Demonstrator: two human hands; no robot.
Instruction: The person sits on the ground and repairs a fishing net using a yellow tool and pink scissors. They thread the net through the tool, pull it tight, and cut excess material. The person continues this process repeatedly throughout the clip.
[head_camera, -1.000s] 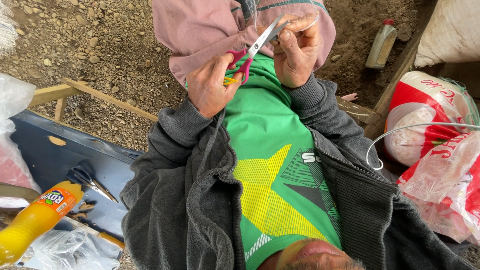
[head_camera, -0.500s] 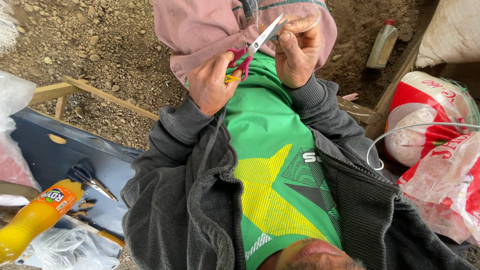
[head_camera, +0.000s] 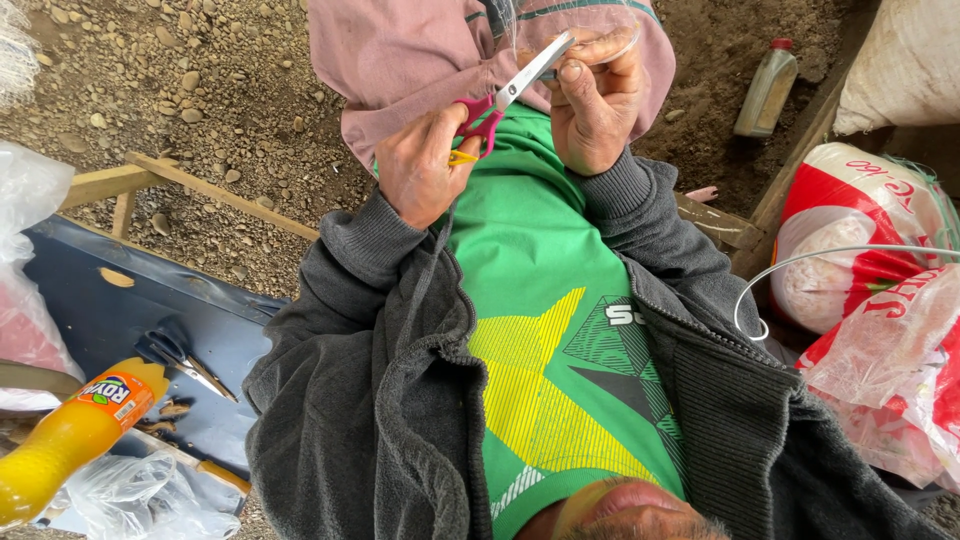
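My left hand (head_camera: 420, 170) grips small scissors with pink handles (head_camera: 500, 100), held over my lap in front of my green shirt. The silver blades point up and right toward my right hand (head_camera: 595, 100). My right hand pinches a thin clear line or fine mesh (head_camera: 610, 35) between thumb and fingers, right at the blade tips. The two hands are close together but not touching. I cannot tell whether the blades close on the line. Pink cloth (head_camera: 400, 50) covers my knees behind both hands.
A dark blue board (head_camera: 110, 300) at the left carries a dark metal tool (head_camera: 185, 362). An orange drink bottle (head_camera: 70, 435) and clear plastic bags lie beside it. Red and white sacks (head_camera: 860, 250), a white wire (head_camera: 800, 262) and a greenish bottle (head_camera: 765, 88) sit right. Gravel ground lies beyond.
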